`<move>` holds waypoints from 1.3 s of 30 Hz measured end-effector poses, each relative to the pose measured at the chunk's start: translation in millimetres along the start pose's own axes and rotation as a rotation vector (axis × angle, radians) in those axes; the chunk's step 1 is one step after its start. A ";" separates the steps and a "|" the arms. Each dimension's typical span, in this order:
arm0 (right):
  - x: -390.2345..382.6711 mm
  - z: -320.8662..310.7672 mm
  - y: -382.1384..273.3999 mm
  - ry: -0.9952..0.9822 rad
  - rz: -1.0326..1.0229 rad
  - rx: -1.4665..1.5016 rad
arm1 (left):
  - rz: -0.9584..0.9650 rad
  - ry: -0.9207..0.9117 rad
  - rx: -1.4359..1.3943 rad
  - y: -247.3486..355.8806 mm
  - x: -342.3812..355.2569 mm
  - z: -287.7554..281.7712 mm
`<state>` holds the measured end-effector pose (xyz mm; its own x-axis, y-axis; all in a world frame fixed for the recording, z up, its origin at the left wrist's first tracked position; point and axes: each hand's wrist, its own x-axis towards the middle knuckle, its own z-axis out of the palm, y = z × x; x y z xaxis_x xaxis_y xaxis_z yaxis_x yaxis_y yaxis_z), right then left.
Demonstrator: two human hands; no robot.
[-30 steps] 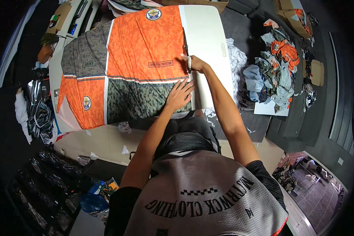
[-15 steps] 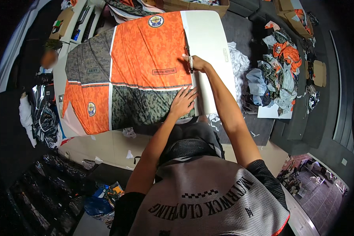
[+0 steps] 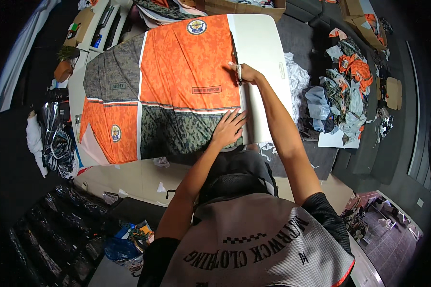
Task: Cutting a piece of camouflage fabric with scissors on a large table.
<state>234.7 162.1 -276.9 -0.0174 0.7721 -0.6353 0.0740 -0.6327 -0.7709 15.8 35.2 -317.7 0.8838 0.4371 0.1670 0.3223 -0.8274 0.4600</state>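
Note:
A printed fabric panel (image 3: pixel 187 57) in orange and dark camouflage, with white dividing strips and round emblems, lies spread over a white table (image 3: pixel 263 43). My right hand (image 3: pixel 250 74) is closed around dark scissors (image 3: pixel 234 48) at the panel's right edge. Their blades point away from me along that edge; whether they are apart is hard to make out. My left hand (image 3: pixel 229 128) rests flat with fingers spread on the dark camouflage part, near the right edge. Beside it, a pale strip of material (image 3: pixel 255 115) curls along the table.
Right of the table, white scraps (image 3: pixel 297 74) and a heap of coloured fabric offcuts (image 3: pixel 345 91) lie on the floor. A cardboard box (image 3: pixel 244 7) stands beyond the table. At far left are a white shelf (image 3: pixel 100 28) and a bundle of shiny wrapped material (image 3: pixel 55 134).
My right hand and the scissors have moved slightly away from me along the panel's edge. My left hand stays in place on the fabric. The whole view has shifted a little.

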 end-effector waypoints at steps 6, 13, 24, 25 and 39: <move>4.9 -3.1 -6.1 0.015 -0.012 0.006 | -0.006 0.003 -0.027 0.1 0.4 0.6; 12.4 -11.6 -25.1 0.057 0.052 -0.023 | 0.002 -0.007 -0.028 -0.3 -0.8 -0.6; 31.8 -23.5 -37.5 0.033 -0.037 0.028 | -0.006 -0.002 -0.051 1.2 0.1 -4.7; 33.8 -25.5 -40.1 0.033 -0.026 0.028 | -0.010 -0.013 -0.056 1.1 0.0 -5.1; 53.2 -35.4 -54.0 0.043 0.011 0.016 | -0.023 -0.090 -0.085 0.9 -2.9 -3.7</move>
<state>265.0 239.5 -267.4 0.0268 0.7665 -0.6417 0.0581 -0.6420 -0.7645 12.2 34.5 -314.5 0.9047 0.4189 0.0783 0.3162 -0.7831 0.5355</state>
